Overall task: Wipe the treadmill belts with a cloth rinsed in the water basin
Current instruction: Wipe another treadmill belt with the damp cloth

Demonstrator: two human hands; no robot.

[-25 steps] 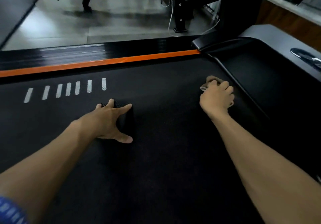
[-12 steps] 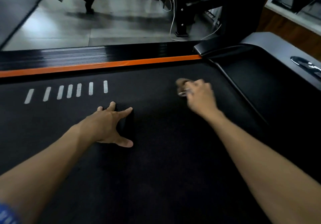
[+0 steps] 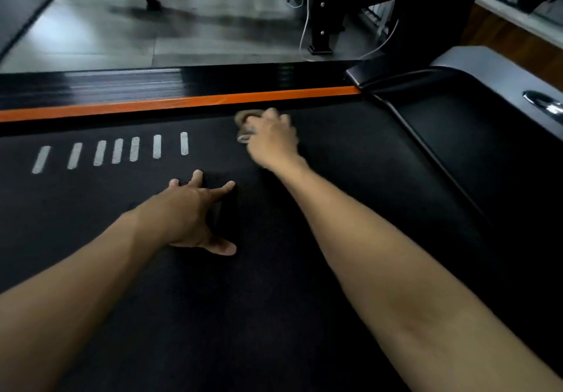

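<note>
The left hand (image 3: 190,212) is bracing on the treadmill belt (image 3: 274,315) with fingers spread, holding nothing. Beyond it, the right hand (image 3: 272,140) is bunching a small cloth (image 3: 243,117) in curled fingers, pressing it to the belt just short of the orange strip (image 3: 170,104). The cloth is looking soft, light and probably damp, so gripping it wadded in the palm seems best.

— What moved?
— The right hand (image 3: 271,140), gripping the cloth (image 3: 245,117). A second ago it sat at the belt's right side, near the black side rail (image 3: 426,148).
— And now?
— It has swept left to upper centre of the frame, just under the orange stripe (image 3: 182,104) (blurred by motion).
</note>
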